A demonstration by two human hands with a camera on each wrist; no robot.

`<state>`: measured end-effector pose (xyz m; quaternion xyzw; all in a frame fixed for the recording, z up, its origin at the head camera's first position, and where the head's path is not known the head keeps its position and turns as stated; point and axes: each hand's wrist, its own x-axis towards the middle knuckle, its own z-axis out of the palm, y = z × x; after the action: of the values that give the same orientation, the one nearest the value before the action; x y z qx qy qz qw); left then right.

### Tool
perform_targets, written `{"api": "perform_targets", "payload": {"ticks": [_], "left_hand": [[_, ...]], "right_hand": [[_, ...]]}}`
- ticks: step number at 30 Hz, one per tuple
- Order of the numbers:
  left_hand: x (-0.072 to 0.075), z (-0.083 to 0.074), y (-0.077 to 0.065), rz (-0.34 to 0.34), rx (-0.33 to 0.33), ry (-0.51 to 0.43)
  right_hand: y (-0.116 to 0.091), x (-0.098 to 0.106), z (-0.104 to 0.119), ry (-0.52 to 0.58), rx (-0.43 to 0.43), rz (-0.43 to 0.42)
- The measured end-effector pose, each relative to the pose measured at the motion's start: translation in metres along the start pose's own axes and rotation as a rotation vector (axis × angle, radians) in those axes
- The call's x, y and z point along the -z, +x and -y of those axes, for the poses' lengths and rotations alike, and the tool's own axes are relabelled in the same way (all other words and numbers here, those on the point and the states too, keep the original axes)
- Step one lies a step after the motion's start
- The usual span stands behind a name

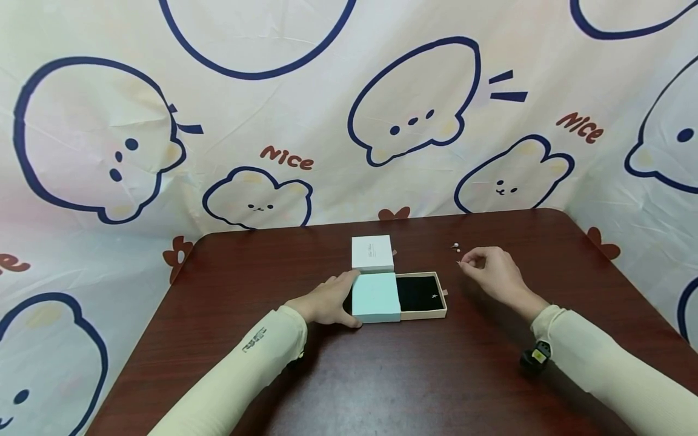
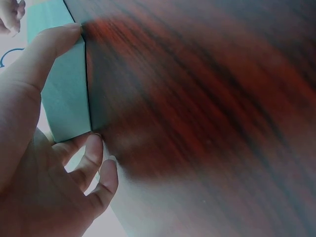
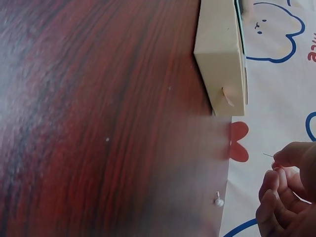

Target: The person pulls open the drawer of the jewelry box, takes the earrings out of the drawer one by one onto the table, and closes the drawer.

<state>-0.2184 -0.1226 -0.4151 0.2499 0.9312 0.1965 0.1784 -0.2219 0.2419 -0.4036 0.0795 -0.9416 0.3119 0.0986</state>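
Observation:
My left hand (image 1: 326,300) grips the left end of a light-blue box sleeve (image 1: 376,298), with thumb and fingers at its near and far edges. A cream drawer (image 1: 424,315) sticks out of the sleeve to the right. Inside it lies a black pad (image 1: 410,293) with a small shiny stud (image 1: 434,296) on it. Right of the box, my right hand (image 1: 493,272) pinches a stud earring (image 3: 268,155) between thumb and forefinger; its thin pin shows past the fingertips. Just beyond that hand, small pearl earrings (image 1: 455,246) lie on the table.
Behind the blue box stands a white box (image 1: 372,252) with a small ribbon tab at its right side. Both rest on a dark reddish wooden table (image 1: 371,381). A printed cloth (image 1: 327,121) hangs along the table's back and sides.

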Motion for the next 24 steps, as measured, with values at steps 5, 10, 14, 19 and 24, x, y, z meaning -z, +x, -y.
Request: {"api": "perform_targets", "payload": {"ticks": [5,10,14,19,24], "left_hand": [[0.000,0.001,0.000,0.004,-0.003,0.000],[0.000,0.001,0.000,0.004,-0.005,-0.004],[0.000,0.001,0.000,-0.003,-0.012,-0.003],[0.000,0.000,0.000,-0.004,-0.013,-0.004],[0.000,0.000,-0.001,0.005,-0.003,-0.011]], "right_hand": [[0.001,-0.001,-0.006,-0.005,-0.026,0.009],[0.001,-0.003,-0.012,-0.017,-0.041,0.013],[0.001,-0.004,-0.016,-0.016,-0.051,0.022],[0.000,-0.007,-0.020,-0.014,-0.061,0.037],[0.000,-0.009,-0.025,-0.026,-0.073,0.053]]}}
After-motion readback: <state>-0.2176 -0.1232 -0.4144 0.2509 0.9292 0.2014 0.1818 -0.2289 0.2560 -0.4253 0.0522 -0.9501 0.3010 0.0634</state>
